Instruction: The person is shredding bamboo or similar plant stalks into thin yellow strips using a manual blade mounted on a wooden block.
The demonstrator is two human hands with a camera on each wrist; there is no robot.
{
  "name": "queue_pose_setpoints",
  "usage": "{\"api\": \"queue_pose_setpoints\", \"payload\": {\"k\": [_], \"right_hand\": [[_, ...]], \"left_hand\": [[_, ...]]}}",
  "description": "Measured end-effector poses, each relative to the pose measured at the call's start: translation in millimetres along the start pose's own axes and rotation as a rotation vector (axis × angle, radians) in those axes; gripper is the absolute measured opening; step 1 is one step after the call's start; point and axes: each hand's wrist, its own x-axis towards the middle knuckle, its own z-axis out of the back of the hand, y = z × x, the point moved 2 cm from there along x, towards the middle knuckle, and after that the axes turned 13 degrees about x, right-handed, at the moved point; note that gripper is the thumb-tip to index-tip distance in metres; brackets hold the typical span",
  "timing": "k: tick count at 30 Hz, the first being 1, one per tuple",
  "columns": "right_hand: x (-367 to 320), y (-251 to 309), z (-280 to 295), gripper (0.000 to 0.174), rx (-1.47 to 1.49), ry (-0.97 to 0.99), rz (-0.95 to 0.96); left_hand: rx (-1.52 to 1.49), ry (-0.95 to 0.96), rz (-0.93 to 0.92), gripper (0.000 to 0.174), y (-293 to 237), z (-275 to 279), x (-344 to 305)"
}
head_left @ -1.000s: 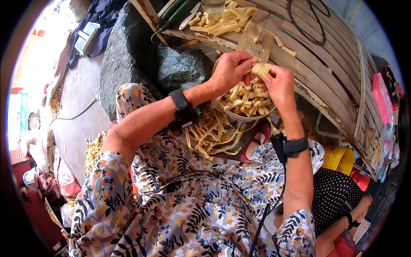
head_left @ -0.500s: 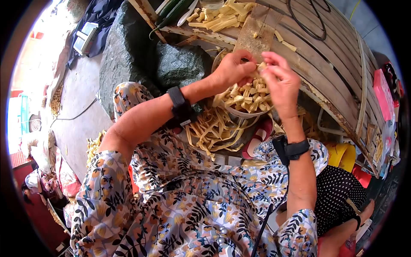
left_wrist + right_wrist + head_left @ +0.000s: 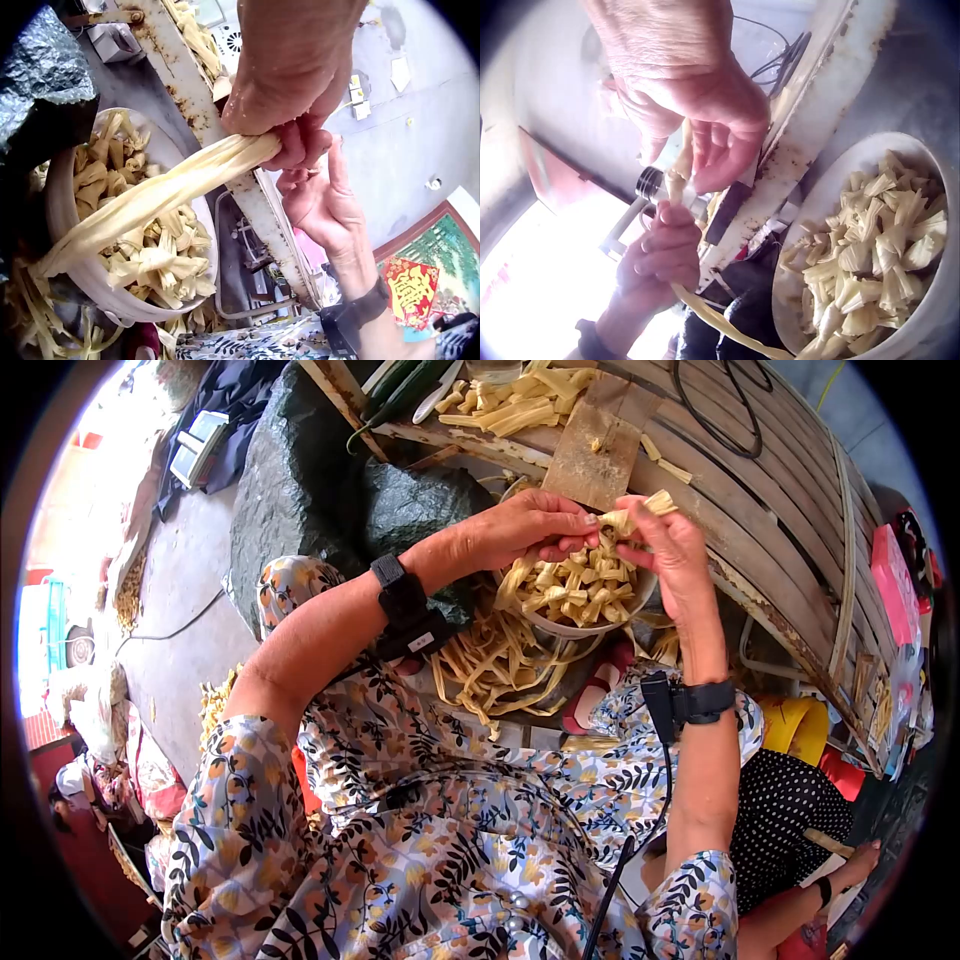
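Observation:
In the head view my left hand (image 3: pixel 540 528) pinches a pale yellow, pleated strip (image 3: pixel 618 520) with a knot near its end. My right hand (image 3: pixel 675 555) has its thumb and fingers about the frayed end, close beside the left fingertips. A long tail of the strip (image 3: pixel 169 187) runs from the left hand down across the tub in the left wrist view. The knot (image 3: pixel 676 180) shows between the two hands in the right wrist view. Below them, a white tub (image 3: pixel 575 630) holds many knotted pieces (image 3: pixel 870 255).
Loose strips (image 3: pixel 490 670) lie beside the tub. A slatted bench (image 3: pixel 760 530) with a rusty frame carries a small board (image 3: pixel 595 460), more cut strips (image 3: pixel 530 410) and a black cable (image 3: pixel 745 450). Dark green plastic sheeting (image 3: pixel 290 500) stands at the left. Another person's arm (image 3: pixel 845 875) shows at lower right.
The strip was wrapped into a wide band between both hands; now a knot with a frayed end shows. The right hand has shifted right and its fingers have come back onto the strip's end.

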Motion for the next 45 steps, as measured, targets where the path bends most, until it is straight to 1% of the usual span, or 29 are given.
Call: {"api": "queue_pose_setpoints", "payload": {"k": [1, 4, 7, 8, 12, 15, 16, 19, 22, 25, 28, 31, 32, 35, 36, 37, 38, 39, 40, 41, 42, 43, 44, 45], "right_hand": [[-2, -1, -4, 0.026, -0.022, 0.025, -0.014], [6, 1, -3, 0.023, 0.023, 0.119, -0.009], [20, 14, 3, 0.021, 0.120, -0.051, 0.032], [24, 20, 2, 0.020, 0.161, -0.058, 0.069], [51, 40, -3, 0.019, 0.269, -0.012, 0.212], [69, 50, -7, 0.018, 0.316, -0.084, 0.283], [75, 48, -6, 0.017, 0.344, -0.095, 0.289], [85, 41, -6, 0.017, 0.369, -0.167, 0.277], [93, 36, -2, 0.017, 0.377, -0.203, 0.263], [100, 29, 1, 0.016, 0.357, -0.236, 0.270], [104, 12, 2, 0.013, 0.182, -0.257, 0.318], [91, 10, 10, 0.011, 0.026, -0.368, 0.312], [83, 13, 11, 0.011, 0.053, -0.237, 0.318], [38, 34, -12, 0.015, -0.114, 0.016, 0.165], [26, 30, -13, 0.018, -0.272, 0.114, 0.209], [17, 25, -13, 0.021, -0.428, 0.213, 0.254], [7, 17, -11, 0.028, -0.469, 0.266, 0.318], [0, 18, -10, 0.029, -0.558, 0.204, 0.354], [-7, 22, -11, 0.030, -0.648, 0.142, 0.390], [-12, 25, -11, 0.031, -0.739, 0.079, 0.426], [-12, 26, -12, 0.028, -0.642, 0.001, 0.417], [-9, 21, -12, 0.027, -0.516, 0.015, 0.334], [-6, 13, -10, 0.025, -0.391, 0.027, 0.251], [-2, 5, -8, 0.024, -0.263, 0.038, 0.169]], "left_hand": [[0.006, 0.024, 0.005, 0.026, 0, 0, 1], [0.139, -0.045, 0.015, 0.026, -12, 1, -1], [0.465, -0.053, -0.122, 0.022, -31, 23, -1], [0.474, -0.087, -0.154, 0.021, -36, 28, 1], [0.748, -0.340, -0.311, 0.020, -69, 49, 15], [0.818, -0.503, -0.432, 0.019, -85, 59, 38], [0.801, -0.561, -0.409, 0.019, -82, 59, 45], [0.782, -0.647, -0.378, 0.019, -78, 64, 58], [0.825, -0.668, -0.438, 0.019, -74, 67, 64], [0.854, -0.707, -0.356, 0.018, -68, 70, 69], [0.877, -0.750, -0.301, 0.018, -55, 71, 74], [0.893, -0.787, -0.254, 0.019, -53, 80, 56], [0.623, -0.621, -0.272, 0.019, -52, 77, 51], [0.523, -0.424, -0.239, 0.017, -53, 54, 23], [0.466, -0.335, -0.224, 0.014, -46, 51, 20], [0.470, -0.328, -0.213, 0.014, -45, 46, 14], [0.473, -0.318, -0.199, 0.013, -43, 40, 9], [0.478, -0.308, -0.185, 0.012, -41, 34, 6], [0.508, -0.337, -0.241, 0.014, -39, 30, 5], [0.564, -0.365, -0.243, 0.015, -38, 23, 5], [0.623, -0.389, -0.247, 0.017, -39, 13, 2], [0.681, -0.411, -0.252, 0.018, -39, 5, 1], [0.740, -0.401, -0.300, 0.022, -35, 0, 2], [0.718, -0.381, -0.299, 0.022, -33, -3, 2]]}}
